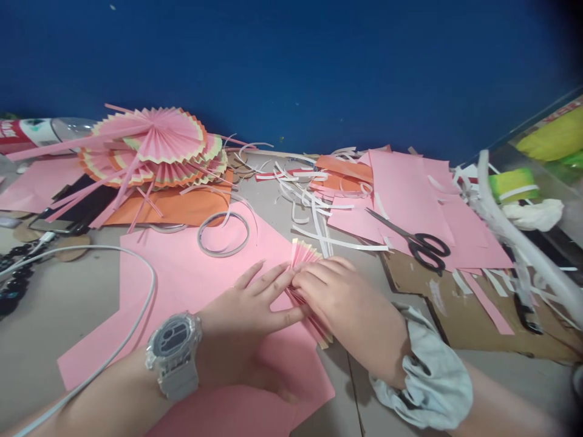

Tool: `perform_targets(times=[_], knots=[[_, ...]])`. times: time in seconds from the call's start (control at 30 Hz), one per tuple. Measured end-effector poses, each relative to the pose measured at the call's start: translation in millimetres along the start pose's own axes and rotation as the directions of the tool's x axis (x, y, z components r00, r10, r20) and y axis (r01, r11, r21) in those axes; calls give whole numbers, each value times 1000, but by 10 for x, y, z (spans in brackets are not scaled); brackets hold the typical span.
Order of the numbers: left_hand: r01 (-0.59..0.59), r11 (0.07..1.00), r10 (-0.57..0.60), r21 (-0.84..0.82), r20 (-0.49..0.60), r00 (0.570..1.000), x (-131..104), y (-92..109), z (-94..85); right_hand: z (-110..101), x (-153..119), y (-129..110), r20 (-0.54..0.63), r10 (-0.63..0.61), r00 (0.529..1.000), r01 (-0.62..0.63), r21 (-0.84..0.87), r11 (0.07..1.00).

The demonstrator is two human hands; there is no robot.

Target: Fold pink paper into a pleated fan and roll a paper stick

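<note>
A pleated pink paper piece with pale yellow edges (pixel 304 250) lies partly under both hands in the middle of the view. My right hand (pixel 334 297) has its fingers bent and closed on the pleats. Beside it, my left hand (pixel 255 303) has its fingers spread, with the fingertips touching the pleats. Beneath the left hand are pink sheets (pixel 177 273). A roll of tape (pixel 223 234) rests on them, above the left hand.
Finished pleated fans (pixel 155 136) are piled at the back left near a bottle (pixel 40 133). Scissors (pixel 421 243) lie on pink sheets at the right, above cardboard (pixel 423 279). White paper strips (pixel 296 188) are scattered at the back. A white cable (pixel 148 273) crosses the left side.
</note>
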State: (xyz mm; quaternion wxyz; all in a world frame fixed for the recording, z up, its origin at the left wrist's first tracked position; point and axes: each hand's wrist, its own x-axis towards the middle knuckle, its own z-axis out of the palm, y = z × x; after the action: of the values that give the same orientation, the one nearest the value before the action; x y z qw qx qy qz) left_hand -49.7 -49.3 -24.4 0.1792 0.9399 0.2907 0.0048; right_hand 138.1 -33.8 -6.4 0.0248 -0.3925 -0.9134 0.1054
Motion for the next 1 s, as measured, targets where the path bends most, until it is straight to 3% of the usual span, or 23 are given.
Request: perform_targets(times=[0.33, 0.6, 0.8, 1.0], knots=[[25, 999, -26, -30, -9, 1000, -7, 30, -38, 13, 16, -4, 18, 50, 999, -51, 81, 995], [-5, 999, 4, -44, -35, 999, -17, -18, 34, 2, 45, -11, 8, 104, 995, -105, 88, 991], [16, 999, -17, -35, -22, 1000, -9, 6, 0, 26, 39, 52, -1, -10, 1000, 10, 88, 996], [12, 997, -12, -77, 4, 1000, 7, -17, -2, 73, 9, 80, -52, -29, 998, 34, 97, 995]])
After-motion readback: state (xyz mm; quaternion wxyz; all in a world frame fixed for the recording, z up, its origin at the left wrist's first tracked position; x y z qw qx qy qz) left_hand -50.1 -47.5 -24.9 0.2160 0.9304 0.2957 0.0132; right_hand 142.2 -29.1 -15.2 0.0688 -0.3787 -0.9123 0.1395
